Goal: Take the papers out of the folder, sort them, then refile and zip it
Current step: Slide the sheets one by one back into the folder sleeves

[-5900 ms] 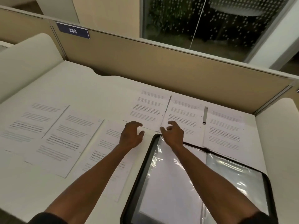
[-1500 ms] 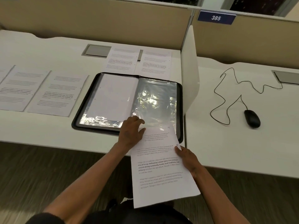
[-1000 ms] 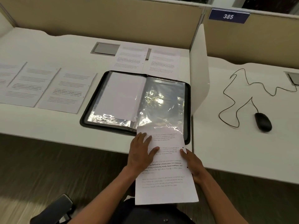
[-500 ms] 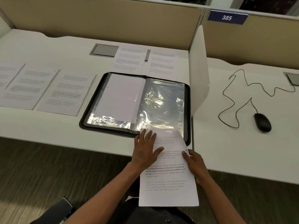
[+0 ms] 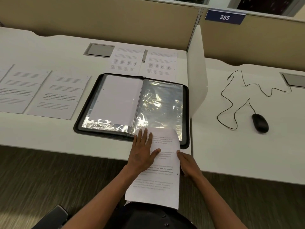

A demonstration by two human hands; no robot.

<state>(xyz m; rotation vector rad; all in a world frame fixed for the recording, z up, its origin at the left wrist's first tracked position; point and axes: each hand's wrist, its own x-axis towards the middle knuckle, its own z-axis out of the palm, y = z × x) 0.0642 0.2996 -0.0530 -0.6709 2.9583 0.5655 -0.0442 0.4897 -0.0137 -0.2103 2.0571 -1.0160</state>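
Left hand (image 5: 142, 156) lies flat, fingers straight, on the sheet (image 5: 158, 171) at 6 o'clock of the open folder (image 5: 85, 111); right hand (image 5: 188, 166) pinches its edge. Refiling's barely started imo: four-plus papers (image 5: 59, 95) around 9 and 12 o'clock remain out, zip undone.

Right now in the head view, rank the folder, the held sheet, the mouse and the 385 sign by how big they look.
1. Folder
2. Held sheet, enlarged by nearness to the camera
3. 385 sign
4. Mouse

Black mouse (image 5: 260, 123), looped cable (image 5: 234, 96) right desk; sign (image 5: 224, 17) "385".
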